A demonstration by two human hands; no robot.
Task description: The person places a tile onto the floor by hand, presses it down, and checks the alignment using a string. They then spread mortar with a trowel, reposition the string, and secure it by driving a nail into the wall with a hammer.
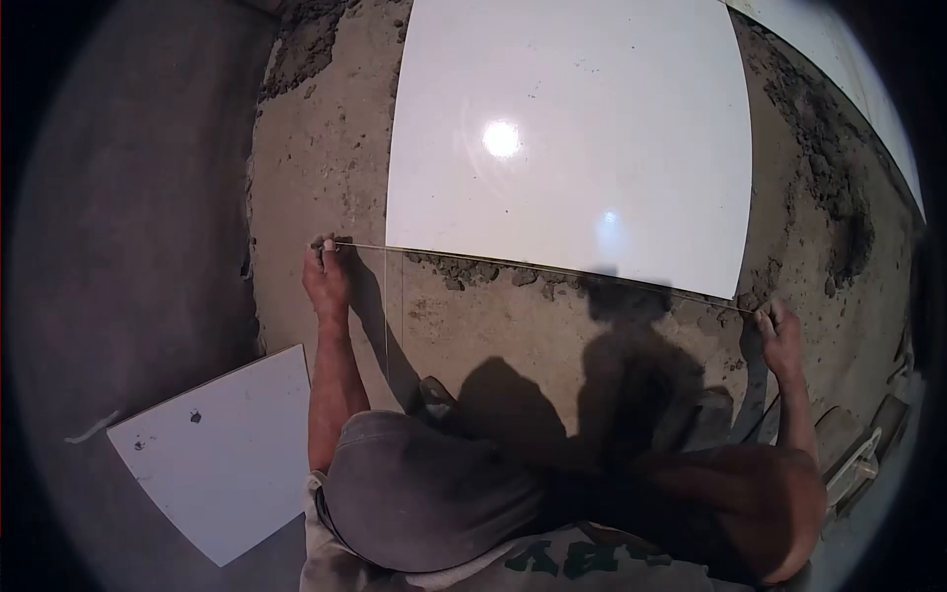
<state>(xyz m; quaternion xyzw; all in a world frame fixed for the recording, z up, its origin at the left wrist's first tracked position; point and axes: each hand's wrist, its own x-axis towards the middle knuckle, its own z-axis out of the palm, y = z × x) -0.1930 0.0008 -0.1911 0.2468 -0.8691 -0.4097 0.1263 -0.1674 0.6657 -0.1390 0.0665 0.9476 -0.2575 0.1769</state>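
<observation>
A thin string (365, 245) is stretched tight between my two hands, along the near edge of a large glossy white tile (562, 148). My left hand (326, 276) is closed in a pinch on the string, just left of the tile's near left corner. Past the near right corner, my right hand (779, 337) pinches the other end. Another thin line (387, 316) runs from near the tile's left corner toward my knee. Crumbs of mortar (454, 271) lie along the tile's near edge.
A loose white tile (222, 454) lies at lower left, with dark marks on it. More dark mortar (829, 187) is strewn on the right, beside another white tile (848, 59). A dark grey surface (148, 217) borders the left. At lower right is an object with a pale handle (856, 469).
</observation>
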